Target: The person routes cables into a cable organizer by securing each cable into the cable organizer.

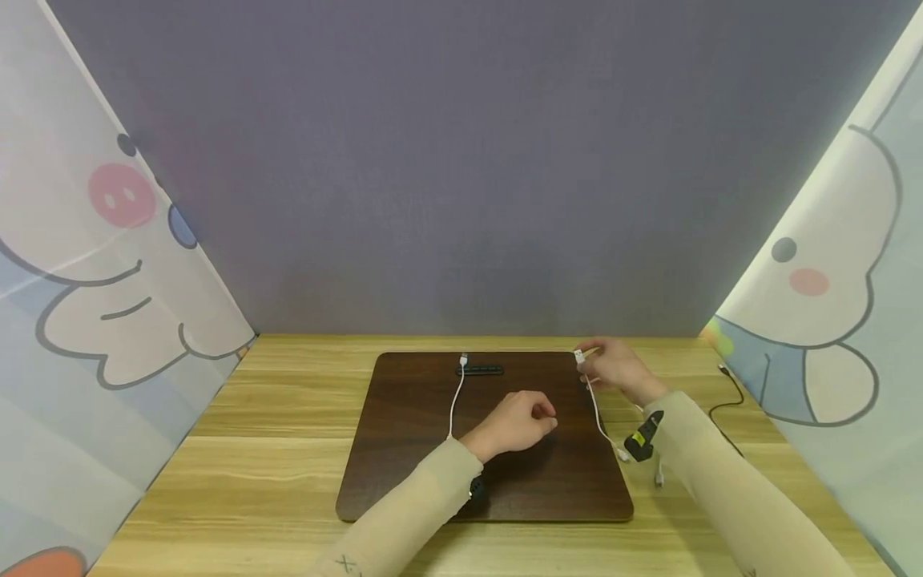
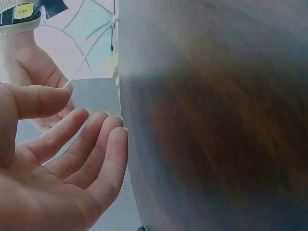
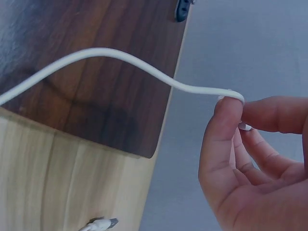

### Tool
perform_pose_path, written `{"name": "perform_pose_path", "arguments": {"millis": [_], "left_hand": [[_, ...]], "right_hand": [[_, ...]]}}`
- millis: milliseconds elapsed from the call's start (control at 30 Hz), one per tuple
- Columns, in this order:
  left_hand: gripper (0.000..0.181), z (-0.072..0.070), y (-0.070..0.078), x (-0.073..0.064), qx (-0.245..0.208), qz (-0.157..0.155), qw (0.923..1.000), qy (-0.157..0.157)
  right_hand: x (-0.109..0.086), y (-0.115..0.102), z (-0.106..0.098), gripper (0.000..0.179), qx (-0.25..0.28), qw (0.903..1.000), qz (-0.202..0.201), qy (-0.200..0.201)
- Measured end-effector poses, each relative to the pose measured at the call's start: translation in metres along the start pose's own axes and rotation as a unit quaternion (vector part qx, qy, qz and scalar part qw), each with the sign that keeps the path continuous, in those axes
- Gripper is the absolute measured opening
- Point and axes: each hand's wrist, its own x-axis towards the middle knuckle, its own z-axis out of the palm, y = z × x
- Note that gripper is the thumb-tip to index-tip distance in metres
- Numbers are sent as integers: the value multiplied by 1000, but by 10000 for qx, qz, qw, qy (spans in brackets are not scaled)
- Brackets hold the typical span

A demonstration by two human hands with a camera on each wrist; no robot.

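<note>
My right hand pinches a white USB cable just behind its plug, at the back right corner of a dark brown board. From that pinch the cable runs toward me, to the board's right edge. In the right wrist view, the cable bows over the board and bends at the thumb and index fingertips. Over the middle of the board, my left hand hovers with loosely curled fingers and holds nothing. A black slotted cable holder lies along the board's back edge.
Another white USB cable has its plug at the cable holder's left end. Right of the board, a white connector and a black cable lie on the wooden table. A grey panel stands behind, with printed curtains at both sides.
</note>
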Motion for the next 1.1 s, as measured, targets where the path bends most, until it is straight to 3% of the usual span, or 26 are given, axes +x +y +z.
{"name": "perform_pose_path", "arguments": {"millis": [433, 733, 1100], "left_hand": [[26, 10, 5, 4, -709, -174, 9973, -50], [21, 16, 3, 6, -1985, -384, 9794, 19], [12, 14, 0, 2, -2176, -302, 9755, 109]], "right_hand": [[-8, -24, 9, 42, 157, 9987, -495, -5], [-11, -38, 16, 41, 284, 9971, -700, -75], [-12, -46, 22, 42, 674, 9947, -763, -118]]}}
